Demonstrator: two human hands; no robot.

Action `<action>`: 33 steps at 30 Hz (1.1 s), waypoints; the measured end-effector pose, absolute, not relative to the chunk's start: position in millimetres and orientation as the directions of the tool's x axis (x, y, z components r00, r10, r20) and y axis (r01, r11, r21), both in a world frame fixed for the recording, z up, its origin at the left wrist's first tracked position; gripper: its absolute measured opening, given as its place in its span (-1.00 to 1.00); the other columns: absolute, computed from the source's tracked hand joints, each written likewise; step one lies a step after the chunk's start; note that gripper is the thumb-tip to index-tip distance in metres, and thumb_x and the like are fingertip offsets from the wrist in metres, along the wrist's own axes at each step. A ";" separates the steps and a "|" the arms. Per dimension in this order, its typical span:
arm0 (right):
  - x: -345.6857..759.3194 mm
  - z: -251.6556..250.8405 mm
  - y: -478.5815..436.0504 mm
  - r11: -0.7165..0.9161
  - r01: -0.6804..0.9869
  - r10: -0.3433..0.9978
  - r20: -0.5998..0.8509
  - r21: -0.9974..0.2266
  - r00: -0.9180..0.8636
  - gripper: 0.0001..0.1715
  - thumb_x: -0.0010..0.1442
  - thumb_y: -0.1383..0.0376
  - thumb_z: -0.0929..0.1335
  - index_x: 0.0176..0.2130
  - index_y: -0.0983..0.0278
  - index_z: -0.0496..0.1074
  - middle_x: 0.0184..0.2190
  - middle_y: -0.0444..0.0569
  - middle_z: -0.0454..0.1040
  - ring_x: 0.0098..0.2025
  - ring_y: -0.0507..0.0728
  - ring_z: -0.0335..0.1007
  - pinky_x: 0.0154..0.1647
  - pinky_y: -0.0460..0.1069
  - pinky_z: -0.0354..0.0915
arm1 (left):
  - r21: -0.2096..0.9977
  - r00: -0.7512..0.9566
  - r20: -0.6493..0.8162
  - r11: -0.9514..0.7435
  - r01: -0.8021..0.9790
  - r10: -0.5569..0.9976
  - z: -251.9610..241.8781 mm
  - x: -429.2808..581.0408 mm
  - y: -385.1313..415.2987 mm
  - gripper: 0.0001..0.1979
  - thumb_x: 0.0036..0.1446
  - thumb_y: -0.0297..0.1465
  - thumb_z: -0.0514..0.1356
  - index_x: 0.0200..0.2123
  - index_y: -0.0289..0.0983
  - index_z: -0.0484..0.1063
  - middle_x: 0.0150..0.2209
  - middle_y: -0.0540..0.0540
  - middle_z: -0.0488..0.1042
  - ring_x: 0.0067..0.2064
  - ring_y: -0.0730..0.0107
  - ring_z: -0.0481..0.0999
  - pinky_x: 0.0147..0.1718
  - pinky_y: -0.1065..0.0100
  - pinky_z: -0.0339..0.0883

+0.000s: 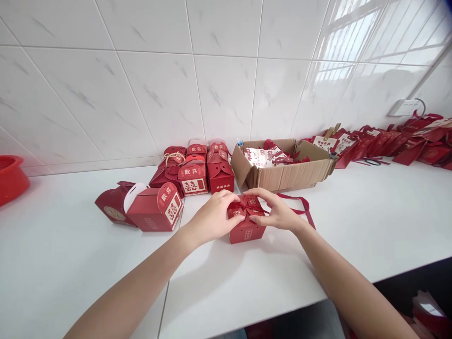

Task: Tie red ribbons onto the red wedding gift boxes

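Note:
A small red gift box [247,234] stands on the white counter in front of me, with gold print and a dark red ribbon [243,205] across its folded top. My left hand [216,214] grips its left side, thumb and fingers curled over the top flaps. From the right, my right hand [278,212] holds the top too, its forefinger at the back and thumb at the front. A long red ribbon [306,205] lies on the counter just behind my right hand. Whether either hand pinches the box's ribbon cannot be made out.
An open cardboard box [287,178] with cards and red ribbons stands behind. Several finished-looking red boxes [193,176] sit back left, and a larger red box [151,212] lies nearer. Red bags [374,143] line the wall at right; a red basin [12,181] is far left.

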State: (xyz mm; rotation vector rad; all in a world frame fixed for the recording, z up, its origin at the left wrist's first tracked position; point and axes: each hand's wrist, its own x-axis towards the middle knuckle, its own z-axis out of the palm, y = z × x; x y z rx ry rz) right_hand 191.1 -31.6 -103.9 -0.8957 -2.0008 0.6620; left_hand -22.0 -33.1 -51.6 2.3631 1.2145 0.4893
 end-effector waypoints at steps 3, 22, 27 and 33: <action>188.7 -105.6 -31.7 0.598 0.351 0.795 0.477 -0.721 -0.375 -0.50 0.05 0.32 0.41 0.02 0.22 0.33 -0.05 -0.01 0.37 -0.05 0.19 0.31 -0.05 0.03 0.28 | 0.524 0.557 0.116 -0.527 0.669 0.822 -55.3 -21.7 -31.8 -0.68 0.12 -0.24 0.13 -0.06 -0.19 0.37 -0.01 -0.10 0.36 0.02 0.16 0.37 -0.01 0.17 0.31; 215.0 -101.8 -28.3 0.322 0.347 0.924 0.213 -0.881 -0.317 -0.55 0.14 -0.02 0.40 -0.18 0.26 0.30 -0.19 -0.02 0.37 -0.23 0.11 0.35 -0.22 -0.01 0.31 | 0.608 0.494 0.094 -0.443 0.659 0.864 -60.2 -37.2 -4.9 -0.80 0.13 -0.18 0.11 -0.29 -0.17 0.33 -0.17 -0.01 0.41 -0.14 0.26 0.42 -0.17 0.23 0.30; 217.7 -104.0 -25.1 0.261 0.455 0.906 0.053 -0.851 -0.420 -0.47 0.17 -0.09 0.34 -0.46 0.30 0.23 -0.51 -0.16 0.23 -0.48 -0.01 0.10 -0.49 -0.10 0.05 | 0.642 0.523 0.066 -0.437 0.630 0.850 -62.8 -34.7 -3.1 -0.79 0.14 -0.19 0.08 -0.39 -0.20 0.31 -0.25 -0.02 0.43 -0.19 0.25 0.44 -0.23 0.24 0.30; 211.4 -106.6 -23.7 0.204 0.277 0.896 0.066 -0.939 -0.439 -0.43 0.18 -0.10 0.33 -0.51 0.31 0.23 -0.52 -0.15 0.19 -0.48 -0.01 0.04 -0.48 -0.09 -0.03 | 0.692 0.514 0.091 -0.426 0.583 0.853 -63.1 -32.1 -3.9 -0.85 0.12 -0.26 0.09 -0.39 -0.21 0.29 -0.28 -0.02 0.44 -0.19 0.27 0.45 -0.24 0.27 0.31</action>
